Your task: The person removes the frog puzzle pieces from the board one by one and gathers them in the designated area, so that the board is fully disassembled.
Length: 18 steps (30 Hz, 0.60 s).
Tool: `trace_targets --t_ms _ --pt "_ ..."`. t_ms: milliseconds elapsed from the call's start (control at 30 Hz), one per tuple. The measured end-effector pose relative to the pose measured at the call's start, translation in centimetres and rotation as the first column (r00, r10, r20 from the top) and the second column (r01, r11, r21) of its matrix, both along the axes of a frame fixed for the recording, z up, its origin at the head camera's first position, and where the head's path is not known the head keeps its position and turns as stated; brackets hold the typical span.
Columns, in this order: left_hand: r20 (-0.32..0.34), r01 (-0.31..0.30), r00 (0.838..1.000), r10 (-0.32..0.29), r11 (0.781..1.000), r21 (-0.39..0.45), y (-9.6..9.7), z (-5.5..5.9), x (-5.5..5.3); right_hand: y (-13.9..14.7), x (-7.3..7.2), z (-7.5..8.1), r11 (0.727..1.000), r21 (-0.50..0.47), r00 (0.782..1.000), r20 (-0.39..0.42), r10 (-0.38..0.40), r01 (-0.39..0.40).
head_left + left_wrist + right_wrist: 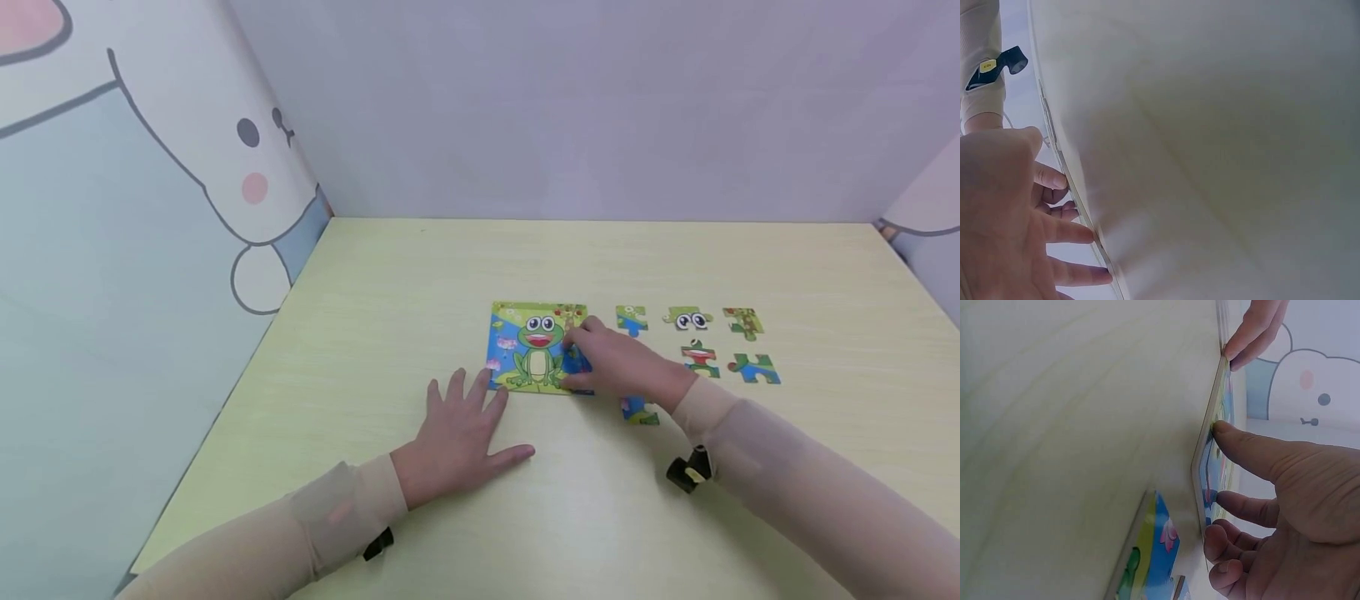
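Note:
A square picture board (538,346) with a smiling frog lies flat on the table. My left hand (457,437) rests palm down with fingers spread, its fingertips at the board's lower left corner. My right hand (615,362) is over the board's right edge. In the right wrist view its thumb and forefinger (1244,506) stand apart at either side of a small blue puzzle piece (1209,465) lying against the board, with the other fingers curled. That piece is mostly hidden by the hand in the head view.
Loose puzzle pieces lie right of the board: a pair of eyes (687,318), a red mouth (700,358), a tree (742,323), a green-blue piece (756,369), and others at upper left (632,320) and beneath my right wrist (640,410). Walls (570,108) bound the pale table (375,275).

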<state>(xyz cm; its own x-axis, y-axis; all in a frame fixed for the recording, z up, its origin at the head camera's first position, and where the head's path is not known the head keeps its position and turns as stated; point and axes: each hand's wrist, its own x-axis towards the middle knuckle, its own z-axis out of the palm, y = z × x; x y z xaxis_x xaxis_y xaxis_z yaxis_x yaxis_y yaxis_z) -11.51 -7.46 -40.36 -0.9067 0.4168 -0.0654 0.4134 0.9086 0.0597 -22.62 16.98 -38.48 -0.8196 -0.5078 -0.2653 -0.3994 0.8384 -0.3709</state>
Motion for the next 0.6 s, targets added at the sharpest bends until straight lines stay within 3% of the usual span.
trace_targets --t_ms 200,433,600 --pt "0.021 -0.006 1.000 0.006 1.000 -0.007 0.04 0.12 -0.06 -0.13 -0.27 0.25 1.000 -0.028 0.999 0.038 -0.008 0.009" --pt "0.005 0.001 1.000 -0.001 1.000 -0.008 0.02 0.09 0.02 -0.11 -0.32 -0.34 0.996 -0.087 1.000 -0.010 -0.019 0.018" --pt "-0.010 0.002 1.000 -0.002 1.000 -0.012 -0.02 0.06 0.10 -0.02 0.08 -0.73 0.980 -0.197 0.999 -0.018 -0.035 0.031"
